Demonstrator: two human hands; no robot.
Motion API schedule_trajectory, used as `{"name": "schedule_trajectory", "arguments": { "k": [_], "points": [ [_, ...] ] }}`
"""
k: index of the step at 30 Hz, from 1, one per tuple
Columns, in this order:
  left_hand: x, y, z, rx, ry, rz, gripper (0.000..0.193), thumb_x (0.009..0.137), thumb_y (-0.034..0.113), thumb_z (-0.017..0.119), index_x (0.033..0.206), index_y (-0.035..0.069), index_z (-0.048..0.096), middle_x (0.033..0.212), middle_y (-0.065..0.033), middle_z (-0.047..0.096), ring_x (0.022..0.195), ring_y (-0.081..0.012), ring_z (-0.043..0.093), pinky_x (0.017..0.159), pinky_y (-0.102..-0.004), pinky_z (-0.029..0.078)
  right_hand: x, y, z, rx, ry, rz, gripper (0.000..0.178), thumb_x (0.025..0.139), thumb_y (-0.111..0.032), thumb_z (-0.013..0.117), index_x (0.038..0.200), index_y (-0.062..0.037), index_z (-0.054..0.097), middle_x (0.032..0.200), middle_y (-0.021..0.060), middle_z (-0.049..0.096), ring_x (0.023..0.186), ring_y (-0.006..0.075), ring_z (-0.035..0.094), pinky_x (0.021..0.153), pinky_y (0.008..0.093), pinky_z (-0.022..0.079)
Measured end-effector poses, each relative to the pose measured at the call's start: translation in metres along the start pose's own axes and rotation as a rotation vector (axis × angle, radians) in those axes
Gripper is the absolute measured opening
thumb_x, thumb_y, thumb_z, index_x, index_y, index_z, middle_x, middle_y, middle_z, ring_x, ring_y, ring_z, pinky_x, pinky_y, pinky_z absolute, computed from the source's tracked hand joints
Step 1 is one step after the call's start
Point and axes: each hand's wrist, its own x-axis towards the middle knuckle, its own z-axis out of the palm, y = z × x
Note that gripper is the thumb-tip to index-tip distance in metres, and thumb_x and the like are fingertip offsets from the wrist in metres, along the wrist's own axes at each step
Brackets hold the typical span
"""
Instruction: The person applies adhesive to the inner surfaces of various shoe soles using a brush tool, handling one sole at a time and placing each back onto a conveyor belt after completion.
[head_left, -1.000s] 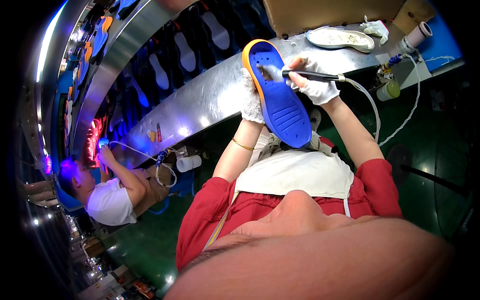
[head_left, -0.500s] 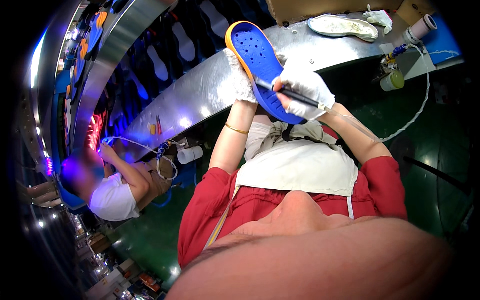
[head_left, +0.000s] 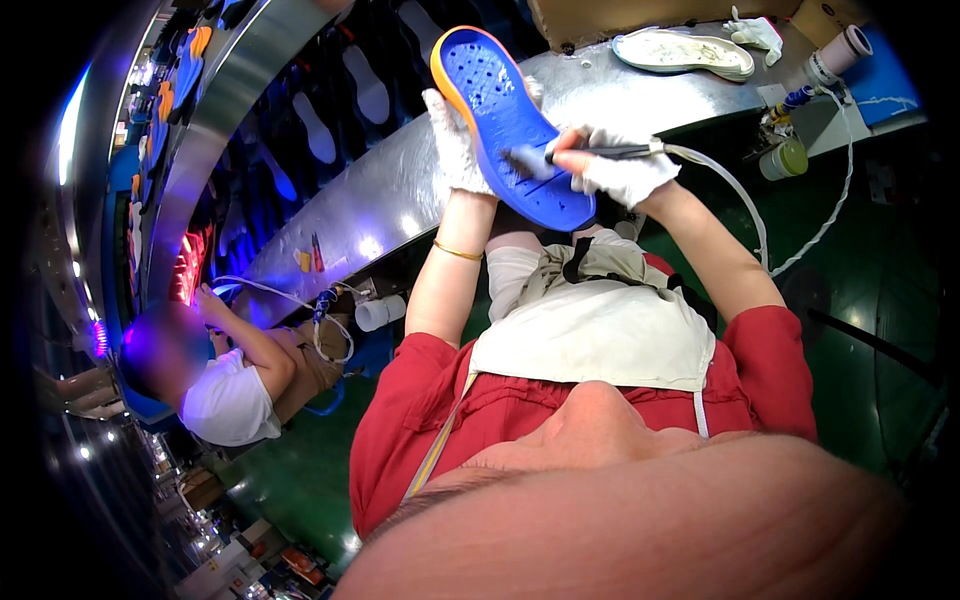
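Note:
A blue shoe sole [head_left: 505, 115] with an orange edge, holes at one end and slots at the other, is held up in front of me. My left hand [head_left: 460, 150], in a white glove, grips its left side, partly hidden behind the sole. In my right hand [head_left: 620, 170], gloved with some fingertips bare, is a brush [head_left: 605, 152] with a dark handle. The bristles rest on the sole's inner face, around its middle. From the handle's back end a clear tube [head_left: 735, 190] runs off. Wet-looking shine shows on parts of the blue surface.
Behind the sole curves a metal ledge [head_left: 375, 185], with more soles [head_left: 315, 128] beyond it. A white sole [head_left: 680, 50] and a loose glove [head_left: 755, 35] lie at the far right, near a cardboard box [head_left: 640, 15]. At left sits a co-worker [head_left: 235, 390].
The sole and my left hand have shifted a little left and away from me. My right hand has turned, so the brush lies flatter, its bristles now on the sole's middle.

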Motion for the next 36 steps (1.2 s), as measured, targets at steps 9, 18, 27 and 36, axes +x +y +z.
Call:
{"name": "schedule_trajectory", "arguments": {
  "k": [9,18,27,36],
  "points": [
    [-0.019,-0.042,-0.038,-0.076,0.034,0.008,0.074,0.084,0.064,0.041,0.133,0.009,0.038,0.129,-0.0137,0.047,0.114,-0.0289,0.048,0.101,-0.0441,0.038,0.014,0.015,-0.012,-0.078,0.223,-0.217,0.012,0.080,-0.010,0.066,0.090,-0.0035,0.062,0.069,0.0030,0.059,0.055,0.0073,0.054,0.052,0.0222,0.046],
    [-0.002,-0.033,0.014,1.100,0.033,0.649,0.081,0.082,0.069,0.036,0.138,0.011,0.033,0.136,-0.0144,0.041,0.121,-0.0311,0.043,0.103,-0.0469,0.034,0.014,0.020,0.001,0.065,0.246,-0.206,0.008,0.081,-0.009,0.065,0.085,-0.0038,0.062,0.070,0.0015,0.060,0.058,0.0060,0.054,0.053,0.0200,0.045],
    [-0.001,-0.021,0.024,-0.057,-0.235,0.313,0.082,0.079,0.064,0.051,0.137,0.009,0.035,0.137,-0.0138,0.041,0.124,-0.0293,0.040,0.106,-0.0423,0.031,0.009,-0.002,0.011,0.229,0.007,0.051,0.010,0.080,-0.010,0.067,0.086,-0.0029,0.063,0.076,0.0029,0.061,0.066,0.0081,0.056,0.059,0.0202,0.045],
    [0.001,-0.005,0.023,0.024,-0.237,0.326,0.080,0.080,0.060,0.053,0.139,0.010,0.033,0.138,-0.0154,0.039,0.126,-0.0315,0.038,0.106,-0.0461,0.031,0.007,0.013,0.014,0.196,-0.058,-0.048,0.011,0.078,-0.003,0.067,0.088,-0.0021,0.065,0.079,0.0046,0.064,0.069,0.0091,0.059,0.062,0.0222,0.049]
  ]
}}
